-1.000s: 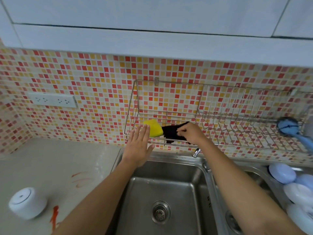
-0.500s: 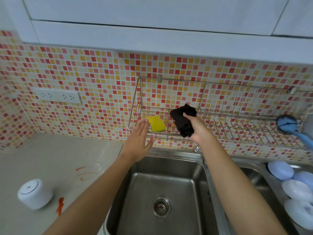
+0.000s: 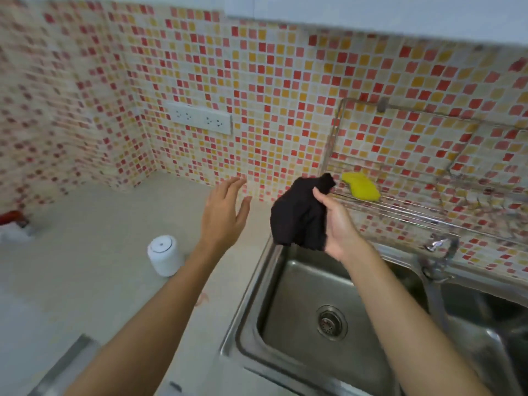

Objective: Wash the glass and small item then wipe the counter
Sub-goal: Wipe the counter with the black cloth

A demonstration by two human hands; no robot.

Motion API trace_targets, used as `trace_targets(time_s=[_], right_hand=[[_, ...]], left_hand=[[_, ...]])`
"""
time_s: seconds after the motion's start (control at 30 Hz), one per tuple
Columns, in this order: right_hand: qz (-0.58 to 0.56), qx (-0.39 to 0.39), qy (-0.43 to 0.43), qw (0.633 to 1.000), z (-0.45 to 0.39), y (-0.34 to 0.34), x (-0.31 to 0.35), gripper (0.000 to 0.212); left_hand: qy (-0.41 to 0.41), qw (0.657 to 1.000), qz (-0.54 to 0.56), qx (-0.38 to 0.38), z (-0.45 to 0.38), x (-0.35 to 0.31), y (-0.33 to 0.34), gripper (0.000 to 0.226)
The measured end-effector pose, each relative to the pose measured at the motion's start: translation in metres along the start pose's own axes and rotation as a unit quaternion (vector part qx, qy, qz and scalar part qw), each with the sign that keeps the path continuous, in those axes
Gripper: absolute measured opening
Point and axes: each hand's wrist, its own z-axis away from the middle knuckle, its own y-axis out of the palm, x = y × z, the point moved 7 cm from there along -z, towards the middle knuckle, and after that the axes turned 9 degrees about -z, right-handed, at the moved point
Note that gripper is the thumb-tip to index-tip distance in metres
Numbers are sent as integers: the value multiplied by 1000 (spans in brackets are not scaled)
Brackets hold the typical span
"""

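Cloth: the black cloth [image 3: 300, 212] is now lifted out of the rack [image 3: 400, 201] and carried left, above the sink [image 3: 285, 324] edge.
Right hand [image 3: 338, 224]: it is curled around the cloth.
Left hand [image 3: 224, 212]: the fingers are spread, nothing is held.
Table [image 3: 85, 267]: an orange stain [image 3: 203, 299] is seen near the sink.
Meaning: the wiping step is probably started.

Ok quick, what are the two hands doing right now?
Left hand: open, fingers spread, holding nothing.
Right hand: gripping the black cloth.
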Motion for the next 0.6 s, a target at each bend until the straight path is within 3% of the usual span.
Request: trace_targets(time_s=[0.13,0.2,0.3,0.37,0.4,0.47,0.6], right_hand=[[108,-57,18,992,-39,-4,-86,58],[278,-83,-10,957,-52,-6,-124,58],[555,-38,-83,827,-67,-3,-179,41],[665,79,-77,739,-72,1,-232,60],[724,120,-52,677,-72,-4,-259,70],[801,144,-21,581,-72,-18,-298,76],[827,76,-164,532,-78,-17,-306,47]], left_hand=[[-95,995,-32,3,46,91,-3,49],[-133,990,-38,15,73,130,0,58],[-219,975,5,38,109,181,6,75],[-274,959,45,54,129,206,15,86],[-291,952,62,65,138,217,21,92],[-319,938,91,102,153,238,40,102],[-332,918,159,149,165,270,73,101]])
